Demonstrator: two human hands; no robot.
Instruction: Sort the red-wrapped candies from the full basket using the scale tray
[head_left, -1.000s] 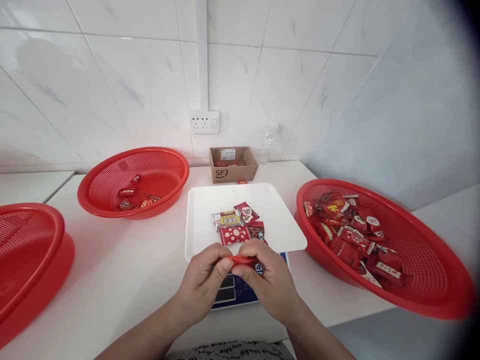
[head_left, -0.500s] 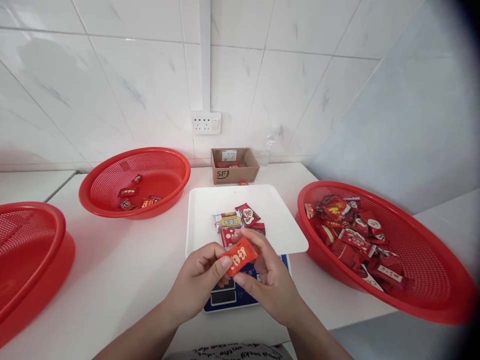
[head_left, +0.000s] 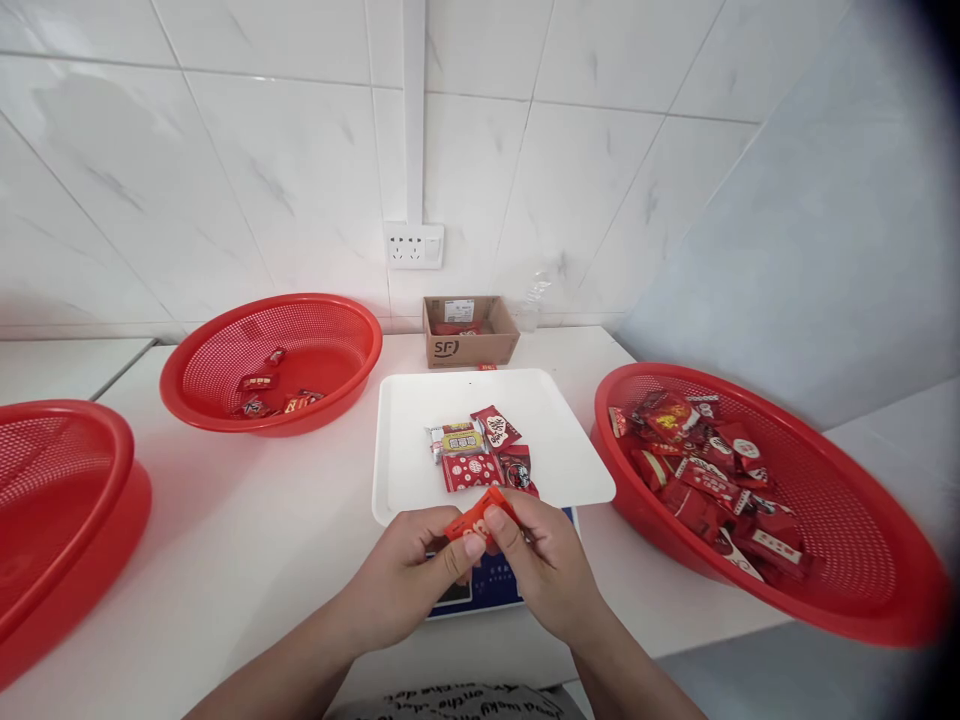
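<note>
Hands: my left hand (head_left: 416,575) and right hand (head_left: 544,560) both pinch one red packet (head_left: 474,517), fingers closed on it.
Packet: lower centre of frame, over the near edge of the white tray (head_left: 405,470).
Tray: several packets lie on it.
Baskets: right basket (head_left: 862,600) holds many packets; upper-left basket (head_left: 217,345) a few.

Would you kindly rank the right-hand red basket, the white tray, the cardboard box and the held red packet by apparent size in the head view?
1. Right-hand red basket, nearer the camera, which may flatter it.
2. White tray.
3. Cardboard box, farthest back, so likely understated.
4. Red packet, pinched between both hands.
</note>
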